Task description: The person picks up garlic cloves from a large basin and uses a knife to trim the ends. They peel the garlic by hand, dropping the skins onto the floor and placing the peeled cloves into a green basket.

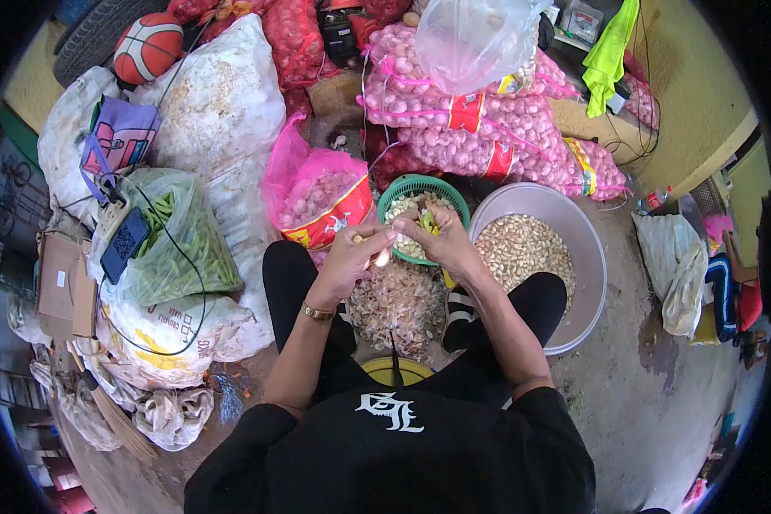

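Note:
My left hand (351, 264) is closed on a pale garlic clove (382, 256), just above the heap of peelings. Close beside it, my right hand (441, 242) has its fingers closed round a small yellow-green thing (428, 223), too small to name surely. Behind both hands is a green basket (458, 201) with pale cloves in it, partly hidden by my right hand. Papery garlic skins (396, 308) are heaped between my legs. To the right, a large pale tub (593, 295) holds many cloves (527, 250).
An open pink net bag of garlic (325, 193) stands ahead on the left, with full garlic sacks (488, 128) behind. At left are white sacks (218, 103), a bag of green vegetables (180, 248) and a phone (126, 246). A basketball (148, 48) lies at the back left.

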The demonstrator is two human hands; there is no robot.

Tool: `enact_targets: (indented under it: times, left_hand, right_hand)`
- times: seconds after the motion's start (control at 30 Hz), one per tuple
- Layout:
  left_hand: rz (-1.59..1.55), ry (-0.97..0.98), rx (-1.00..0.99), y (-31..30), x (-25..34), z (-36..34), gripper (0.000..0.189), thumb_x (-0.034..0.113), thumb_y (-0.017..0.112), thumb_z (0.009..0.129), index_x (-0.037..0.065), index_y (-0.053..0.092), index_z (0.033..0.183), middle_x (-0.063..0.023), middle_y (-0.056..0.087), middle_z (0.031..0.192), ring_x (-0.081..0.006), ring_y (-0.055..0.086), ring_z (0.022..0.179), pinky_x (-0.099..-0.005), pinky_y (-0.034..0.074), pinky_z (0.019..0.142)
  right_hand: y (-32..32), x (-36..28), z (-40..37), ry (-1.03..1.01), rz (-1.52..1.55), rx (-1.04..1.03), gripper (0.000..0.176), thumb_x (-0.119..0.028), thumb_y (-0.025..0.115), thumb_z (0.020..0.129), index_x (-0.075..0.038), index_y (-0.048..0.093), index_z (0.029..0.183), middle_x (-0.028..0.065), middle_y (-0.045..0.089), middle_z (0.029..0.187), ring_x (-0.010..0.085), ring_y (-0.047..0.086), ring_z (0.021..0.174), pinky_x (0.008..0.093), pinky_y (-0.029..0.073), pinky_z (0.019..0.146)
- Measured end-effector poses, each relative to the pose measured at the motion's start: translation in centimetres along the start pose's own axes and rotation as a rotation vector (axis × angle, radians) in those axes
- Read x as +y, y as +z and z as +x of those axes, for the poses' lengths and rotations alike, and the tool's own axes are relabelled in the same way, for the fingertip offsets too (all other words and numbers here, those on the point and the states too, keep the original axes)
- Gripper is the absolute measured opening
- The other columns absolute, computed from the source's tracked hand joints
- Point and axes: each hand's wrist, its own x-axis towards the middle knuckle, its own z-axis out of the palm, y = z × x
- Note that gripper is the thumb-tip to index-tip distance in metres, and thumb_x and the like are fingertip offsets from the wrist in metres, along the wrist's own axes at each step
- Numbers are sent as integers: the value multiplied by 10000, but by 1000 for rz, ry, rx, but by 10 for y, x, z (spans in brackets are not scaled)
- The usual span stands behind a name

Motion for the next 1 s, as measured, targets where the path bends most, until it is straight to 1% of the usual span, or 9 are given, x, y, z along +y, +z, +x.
enact_targets:
  times: [0.3, 0.37, 0.43, 0.53, 0.6, 0.63, 0.8, 0.87, 1.0]
  left_hand:
    - [158, -107, -58, -11, 18, -28, 205, 241, 692, 905, 44, 732, 949, 45, 588, 689, 1, 464, 525, -172, 309, 442]
    - [306, 7, -74, -21, 22, -40, 202, 222, 699, 895, 22, 727, 911, 34, 602, 711, -17, 498, 567, -186, 353, 488]
    - [314, -43, -104, -36, 39, -57, 214, 204, 690, 901, -7, 716, 926, 28, 617, 746, -31, 535, 637, -201, 396, 548]
    - [607, 122, 4, -52, 70, -80, 179, 199, 696, 886, 21, 713, 898, -7, 646, 772, -100, 596, 652, -253, 450, 578]
    - [1348, 583, 82, -56, 106, -97, 115, 158, 719, 834, 48, 705, 864, -56, 654, 795, -215, 623, 664, -322, 470, 598]
    - [1457, 568, 134, -59, 120, -107, 113, 174, 726, 799, 75, 693, 841, -80, 641, 802, -286, 623, 710, -377, 491, 632]
    - [1940, 560, 196, -52, 180, -143, 131, 172, 715, 775, 103, 653, 868, -30, 611, 806, -244, 605, 747, -367, 477, 611]
    - [2129, 589, 14, -55, 192, -147, 156, 160, 683, 764, 118, 625, 902, -13, 569, 803, -223, 572, 740, -364, 467, 590]
    - [2221, 590, -85, -51, 193, -147, 125, 164, 614, 736, 133, 572, 850, -6, 523, 797, -197, 556, 734, -330, 474, 582]
  right_hand:
    - [-4, -8, -1, 42, 109, 32, 118, -159, 641, 947, -43, 661, 960, -28, 654, 841, 50, 572, 788, 232, 464, 736]
    - [-8, -3, 0, 33, 50, 51, 124, -164, 639, 949, -42, 659, 957, -24, 654, 844, 53, 574, 783, 231, 462, 728]
    - [-11, 3, 0, 27, -9, 64, 129, -168, 637, 952, -41, 657, 954, -20, 654, 848, 56, 577, 777, 230, 461, 721]
    - [-13, 4, 0, 19, -35, 64, 139, -182, 639, 952, -43, 652, 947, -23, 646, 840, 53, 568, 770, 228, 453, 716]
    - [-13, 1, -1, 104, -18, 81, 145, -191, 642, 948, -47, 637, 938, 6, 674, 841, 71, 593, 779, 236, 462, 735]
    - [-13, 4, 1, 101, -16, 75, 145, -191, 642, 948, -47, 637, 938, 6, 674, 841, 71, 593, 779, 236, 462, 735]
    - [-13, 23, 7, 28, -101, 48, 154, -190, 631, 957, -37, 646, 955, -13, 658, 840, 66, 603, 794, 240, 464, 724]
    - [-10, 9, 4, 82, -72, 41, 153, -188, 630, 958, -36, 645, 965, -9, 662, 850, 68, 607, 800, 239, 466, 729]
    - [-10, 6, 1, 138, -60, 49, 159, -182, 627, 959, -30, 643, 1001, 12, 679, 884, 81, 621, 816, 246, 477, 749]
